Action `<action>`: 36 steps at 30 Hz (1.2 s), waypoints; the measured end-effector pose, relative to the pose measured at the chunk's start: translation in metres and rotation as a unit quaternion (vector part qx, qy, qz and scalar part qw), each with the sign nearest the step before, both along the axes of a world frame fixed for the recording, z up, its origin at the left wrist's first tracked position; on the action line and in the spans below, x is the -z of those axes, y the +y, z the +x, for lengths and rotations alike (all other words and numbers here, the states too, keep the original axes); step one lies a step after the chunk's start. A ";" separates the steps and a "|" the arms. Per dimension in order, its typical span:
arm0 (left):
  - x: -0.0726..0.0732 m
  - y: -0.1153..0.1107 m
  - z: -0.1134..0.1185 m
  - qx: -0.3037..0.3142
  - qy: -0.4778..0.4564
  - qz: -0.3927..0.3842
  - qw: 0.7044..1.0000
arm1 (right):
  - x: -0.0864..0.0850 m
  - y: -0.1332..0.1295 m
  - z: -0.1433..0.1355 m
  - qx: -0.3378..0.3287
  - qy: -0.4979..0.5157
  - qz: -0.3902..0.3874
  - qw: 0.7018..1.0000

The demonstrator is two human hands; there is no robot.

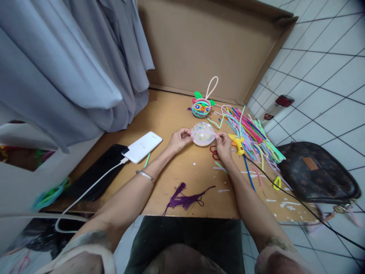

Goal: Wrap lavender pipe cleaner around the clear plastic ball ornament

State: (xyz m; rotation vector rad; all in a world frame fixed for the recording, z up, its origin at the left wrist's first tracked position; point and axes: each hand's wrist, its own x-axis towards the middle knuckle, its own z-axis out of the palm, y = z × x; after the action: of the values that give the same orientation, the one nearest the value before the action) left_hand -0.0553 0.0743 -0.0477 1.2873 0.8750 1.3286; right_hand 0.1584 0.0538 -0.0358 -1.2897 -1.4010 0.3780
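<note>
A clear plastic ball [203,137] with small coloured dots sits low over the table between my hands. Across its front runs a lilac pipe cleaner [203,132]. At the ball's left side, my left hand [181,139] is closed in a pinch on the strip's end. My right hand [223,144] pinches the other end at the right side. Red-handled scissors [213,153] lie beside my right hand, partly hidden. A yellow glue gun [238,144] rests just right of that hand. Behind the ball stands a decorated ball [201,108] with a face, green leaves and a white loop.
A pile of coloured pipe cleaners [251,131] spreads at the right, near a brown patterned bag [316,171]. Purple tassels [185,199] lie at the front edge. On the left are a white power bank [144,146] with a cable and a black tablet-like slab [95,177]. Cardboard [205,45] stands behind.
</note>
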 end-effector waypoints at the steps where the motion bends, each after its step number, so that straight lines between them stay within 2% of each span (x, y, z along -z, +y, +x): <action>1: 0.000 0.000 0.000 -0.004 0.003 0.002 1.000 | 0.000 0.000 0.000 0.001 0.006 -0.003 1.000; 7: 0.001 0.002 0.001 -0.028 0.009 0.009 1.000 | -0.006 -0.002 -0.002 -0.007 0.037 -0.019 0.999; 15: 0.000 0.002 0.002 -0.020 -0.063 -0.024 0.997 | -0.010 -0.003 -0.001 -0.011 0.063 -0.034 0.997; 23: 0.000 0.003 0.002 -0.014 -0.089 -0.048 0.995 | -0.008 0.001 0.006 -0.009 0.062 -0.039 0.997; 36: -0.007 -0.001 -0.001 -0.031 -0.006 0.000 0.999 | -0.010 0.002 0.009 -0.010 0.054 -0.054 0.997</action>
State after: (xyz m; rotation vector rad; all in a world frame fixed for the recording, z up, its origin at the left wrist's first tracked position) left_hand -0.0558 0.0728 -0.0411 1.2584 0.9135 1.3838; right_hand 0.1676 0.0560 -0.0263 -1.3235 -1.3186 0.5358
